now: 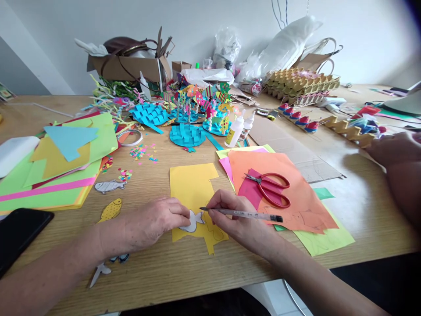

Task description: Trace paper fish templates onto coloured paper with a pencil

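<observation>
My left hand (161,219), its fingers drawn together, presses a white paper fish cutout (192,222) against a sheet of yellow paper (190,180) with cut edges. Between thumb and fingers of my right hand (235,217) is a pen (246,214), its tip just above the fish's tail. A pencilled outline shows on the yellow paper beside that hand. Red-handled scissors (274,188) lie on orange paper (305,193) to the right. A yellow dotted fish (111,210) and a grey fish cutout (110,186) are left of the yellow sheet; more cutouts lie partly hidden by my left forearm.
Coloured paper (75,188) is stacked at left, near a black phone (23,232). Behind stand glue bottles (235,131), woven blue paper discs (187,134), a tape roll (130,138) and egg trays (299,85). Another person's hand (394,147) rests at far right.
</observation>
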Tool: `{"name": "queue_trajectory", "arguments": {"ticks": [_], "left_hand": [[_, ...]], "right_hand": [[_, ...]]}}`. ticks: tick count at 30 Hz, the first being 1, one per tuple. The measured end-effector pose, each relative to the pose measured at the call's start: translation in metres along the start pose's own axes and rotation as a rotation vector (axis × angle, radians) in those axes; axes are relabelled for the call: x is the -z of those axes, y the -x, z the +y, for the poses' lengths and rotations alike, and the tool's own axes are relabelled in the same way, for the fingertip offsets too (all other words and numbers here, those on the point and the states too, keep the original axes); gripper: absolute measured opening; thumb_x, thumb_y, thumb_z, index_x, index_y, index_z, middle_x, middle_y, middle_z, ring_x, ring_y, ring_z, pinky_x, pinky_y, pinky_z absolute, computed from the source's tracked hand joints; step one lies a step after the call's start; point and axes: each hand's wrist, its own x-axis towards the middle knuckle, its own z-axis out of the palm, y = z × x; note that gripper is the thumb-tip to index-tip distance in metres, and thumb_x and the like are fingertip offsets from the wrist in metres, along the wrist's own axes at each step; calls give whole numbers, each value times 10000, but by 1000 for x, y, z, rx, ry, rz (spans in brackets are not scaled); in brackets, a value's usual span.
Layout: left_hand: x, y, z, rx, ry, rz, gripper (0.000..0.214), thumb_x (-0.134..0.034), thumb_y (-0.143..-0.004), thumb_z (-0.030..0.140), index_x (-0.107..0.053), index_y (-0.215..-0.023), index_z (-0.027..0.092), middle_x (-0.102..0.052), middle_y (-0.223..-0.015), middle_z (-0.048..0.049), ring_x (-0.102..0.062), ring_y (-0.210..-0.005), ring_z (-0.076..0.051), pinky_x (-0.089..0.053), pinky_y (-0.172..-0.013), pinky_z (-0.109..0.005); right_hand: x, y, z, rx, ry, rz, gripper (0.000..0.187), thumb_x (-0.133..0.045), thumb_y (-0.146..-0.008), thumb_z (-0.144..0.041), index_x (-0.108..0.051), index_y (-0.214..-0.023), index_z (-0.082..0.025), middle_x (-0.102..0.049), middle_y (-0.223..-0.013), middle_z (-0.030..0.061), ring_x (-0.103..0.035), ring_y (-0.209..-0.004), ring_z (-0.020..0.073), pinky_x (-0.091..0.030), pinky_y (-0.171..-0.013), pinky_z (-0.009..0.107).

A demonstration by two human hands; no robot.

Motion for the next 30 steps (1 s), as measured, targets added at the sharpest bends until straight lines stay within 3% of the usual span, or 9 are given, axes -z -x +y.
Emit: {"name": "queue_trajectory", "arguments": {"ticks": [6, 14, 20, 25, 30], "left_hand": [[-4, 0, -3, -12, 5, 42, 338, -362, -933, 48, -614, -1070, 227, -640, -1089, -17, -566, -1012, -146, -433, -883, -255], [-10, -1, 6, -8, -127, 99, 312, -342, -943, 68, -616, -992, 208, -643, -991, -14, -573, -883, -153, -443, -816, -270], [-24, 4, 12, -48, -266, 183, 269, -320, -971, 115, -585, -1009, 141, -612, -1078, -85, -549, -972, -205, -455, -866, -328], [-25, 3, 12, -34, -222, 148, 267, -326, -952, 57, -568, -1021, 145, -609, -1097, -71, -554, -995, -171, -462, -888, -268], [-24, 3, 10, -36, -178, 139, 269, -342, -929, 42, -574, -1015, 150, -606, -1099, -80, -565, -989, -177, -485, -855, -277]], "right_hand": [[-4, 5, -1, -37, 106, 1, 90, -509, -756, -124, -526, -708, -197, -542, -612, -37, -497, -555, 106, -365, -484, 201], [-9, -3, 9, -31, 60, -38, 78, -503, -750, -125, -529, -716, -190, -558, -615, -41, -497, -550, 96, -355, -476, 188], [-13, -5, 8, -29, 99, -54, 101, -495, -733, -104, -521, -693, -192, -536, -585, -52, -482, -534, 92, -344, -484, 189], [-14, -5, 4, -53, 126, -63, 123, -509, -713, -78, -519, -675, -195, -529, -577, -55, -469, -526, 93, -335, -480, 188], [-14, -5, 2, -65, 147, -57, 150, -506, -697, -53, -507, -655, -197, -505, -562, -63, -452, -514, 87, -323, -468, 181]]}}
